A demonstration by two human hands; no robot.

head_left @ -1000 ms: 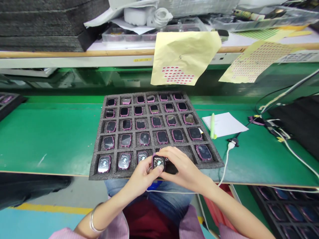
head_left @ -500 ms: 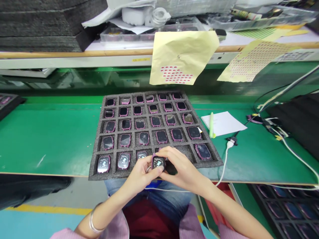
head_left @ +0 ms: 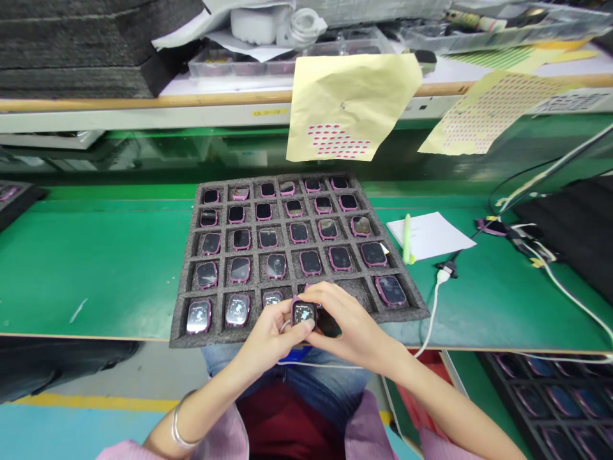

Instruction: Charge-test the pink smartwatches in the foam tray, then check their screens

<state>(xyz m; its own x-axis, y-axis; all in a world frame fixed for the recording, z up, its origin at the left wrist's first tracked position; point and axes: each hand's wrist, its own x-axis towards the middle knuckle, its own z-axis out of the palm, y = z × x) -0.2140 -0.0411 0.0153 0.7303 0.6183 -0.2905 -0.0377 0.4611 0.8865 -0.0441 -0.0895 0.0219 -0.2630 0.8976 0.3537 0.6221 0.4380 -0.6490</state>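
A small pink-cased smartwatch body with a lit screen sits between both my hands, just above the front row of a dark grey foam tray. My left hand grips it from the left and below. My right hand curls over it from the right, thumb and fingers on its edge. The tray's cells hold several more pink watch bodies; those in the front left have lit screens.
The tray lies on a green bench mat. To the right are a white paper with a green pen and a white cable plug. Yellow sticker sheets hang from the shelf. Another tray sits low right.
Both hands keep the same grip on the watch body. Only the camera view has shifted slightly; nothing on the bench has moved.
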